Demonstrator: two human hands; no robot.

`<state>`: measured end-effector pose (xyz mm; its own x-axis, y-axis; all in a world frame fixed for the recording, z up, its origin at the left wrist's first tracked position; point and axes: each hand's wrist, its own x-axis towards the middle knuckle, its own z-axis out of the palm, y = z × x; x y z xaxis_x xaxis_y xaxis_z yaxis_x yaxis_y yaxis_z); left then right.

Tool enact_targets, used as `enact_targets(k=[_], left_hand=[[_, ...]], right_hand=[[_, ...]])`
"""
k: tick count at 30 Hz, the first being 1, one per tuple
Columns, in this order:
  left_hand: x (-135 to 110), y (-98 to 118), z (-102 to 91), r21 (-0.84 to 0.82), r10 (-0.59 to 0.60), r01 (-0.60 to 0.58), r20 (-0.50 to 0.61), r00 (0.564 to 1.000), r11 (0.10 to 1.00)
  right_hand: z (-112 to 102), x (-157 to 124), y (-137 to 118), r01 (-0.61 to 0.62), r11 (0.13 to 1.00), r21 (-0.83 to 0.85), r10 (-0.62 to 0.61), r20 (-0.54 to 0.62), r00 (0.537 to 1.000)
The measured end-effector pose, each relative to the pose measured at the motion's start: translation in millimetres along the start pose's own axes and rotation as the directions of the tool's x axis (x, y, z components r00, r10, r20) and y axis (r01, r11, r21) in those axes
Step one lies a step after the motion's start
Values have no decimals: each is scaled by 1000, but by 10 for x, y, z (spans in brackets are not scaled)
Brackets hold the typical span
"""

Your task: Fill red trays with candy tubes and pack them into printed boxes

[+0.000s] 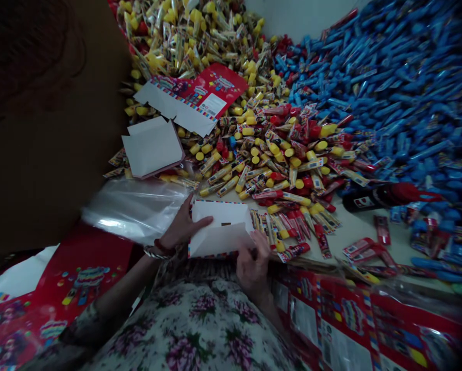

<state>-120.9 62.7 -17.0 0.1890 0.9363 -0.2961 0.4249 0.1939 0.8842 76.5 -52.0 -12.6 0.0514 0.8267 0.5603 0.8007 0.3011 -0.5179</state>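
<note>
A shallow cardboard box, white inside with a striped edge, lies at the table's near edge, in front of my body. My left hand grips its left side, the thumb over the white inside and the fingers along the outer edge. At the lower right corner my right hand is closed on the box, fingers curled and slightly blurred. A white flap is folded across the near half of the box. Just right of it, a row of small candy tubes with yellow and red caps lies on the table.
Yellow- and red-capped tubes pile up at the back; blue ones heap at the right. Another white box, a flat red carton and clear plastic bags lie left. A dark bottle lies right. Brown cardboard blocks the far left.
</note>
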Motion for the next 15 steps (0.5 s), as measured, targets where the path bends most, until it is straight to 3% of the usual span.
enact_targets(k=[2, 4, 6, 10, 15], left_hand=[[84, -39, -26, 77, -19, 20, -9, 1000, 997], [179, -62, -44, 135, 2, -3, 12, 1000, 991], [269, -62, -52, 112, 24, -31, 59, 998, 993], [418, -20, -85, 3, -33, 33, 298, 954, 999], [586, 87, -207, 25, -66, 61, 471, 880, 998]], right_hand=[[0, 82, -16, 165, 980, -110, -137, 223, 965], [-1, 171, -54, 202, 968, -149, -121, 426, 897], [13, 232, -98, 183, 966, -185, -56, 537, 842], [92, 216, -135, 186, 952, -243, -6, 592, 806], [149, 57, -87, 221, 941, -256, -47, 547, 835]])
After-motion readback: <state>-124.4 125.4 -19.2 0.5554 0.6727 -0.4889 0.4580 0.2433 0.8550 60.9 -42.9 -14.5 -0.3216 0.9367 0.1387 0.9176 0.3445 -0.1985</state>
